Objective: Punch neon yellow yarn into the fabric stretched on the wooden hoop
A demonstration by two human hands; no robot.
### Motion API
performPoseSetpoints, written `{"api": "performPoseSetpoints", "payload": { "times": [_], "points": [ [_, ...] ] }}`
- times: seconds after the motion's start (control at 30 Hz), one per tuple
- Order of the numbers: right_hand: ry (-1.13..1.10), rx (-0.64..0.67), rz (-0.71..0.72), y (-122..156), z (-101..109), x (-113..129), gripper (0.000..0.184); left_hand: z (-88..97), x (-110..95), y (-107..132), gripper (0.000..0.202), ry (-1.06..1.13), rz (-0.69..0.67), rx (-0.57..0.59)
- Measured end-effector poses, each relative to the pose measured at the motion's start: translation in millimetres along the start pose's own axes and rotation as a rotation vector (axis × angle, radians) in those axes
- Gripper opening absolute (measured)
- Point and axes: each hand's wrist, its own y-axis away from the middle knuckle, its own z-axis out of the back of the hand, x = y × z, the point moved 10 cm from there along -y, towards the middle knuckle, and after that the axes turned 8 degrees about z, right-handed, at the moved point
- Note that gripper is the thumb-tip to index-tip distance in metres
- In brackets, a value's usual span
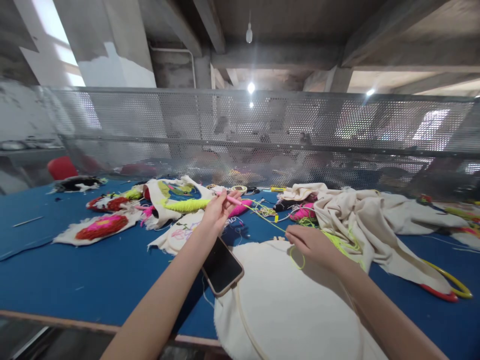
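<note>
My left hand point(216, 214) is raised over the table, its fingers closed around a slim pink punch needle point(234, 200). From the tool's tip a yellow-green yarn point(267, 219) runs to my right hand point(313, 244), which pinches it between thumb and fingers. A loose loop of the yarn hangs below that hand. Beneath it lies cream cloth point(296, 305) stretched over a large round hoop, bare on the part I see. A phone point(224, 267) with a dark screen rests at the hoop's left edge, partly behind my left forearm.
Tufted pieces, including a red and pink one point(102, 227), lie on the blue table point(33, 280) to the left. Crumpled cream fabric point(345, 212) and a yellow and red hoop point(455, 290) are at right. A perforated metal screen point(180, 117) stands behind.
</note>
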Motion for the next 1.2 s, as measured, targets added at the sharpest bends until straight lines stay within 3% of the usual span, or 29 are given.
{"api": "performPoseSetpoints", "payload": {
  "times": [0.3, 0.6, 0.83, 1.03, 1.2],
  "points": [
    [0.038, 0.041, -0.014, -0.2, -5.5, -1.9, 0.030, -10.7, 8.5, 3.8, 0.012, -0.084, -0.004, 0.079],
    [0.046, 0.077, -0.040, 0.2, -9.2, -1.6, 0.027, -34.2, 43.8, 14.1, 0.010, -0.246, 0.111, 0.254],
    [0.047, 0.062, -0.040, -0.3, -7.6, -1.7, 0.028, -27.3, 39.9, 8.7, 0.002, -0.243, 0.058, 0.222],
    [0.058, 0.037, -0.059, 0.0, -5.9, -8.0, 0.027, -30.3, 38.4, 13.6, 0.020, -0.195, 0.050, 0.226],
    [0.065, 0.047, -0.065, -1.1, -6.2, -6.3, 0.027, -27.2, 39.7, 12.3, 0.010, -0.267, 0.061, 0.212]
  ]
}}
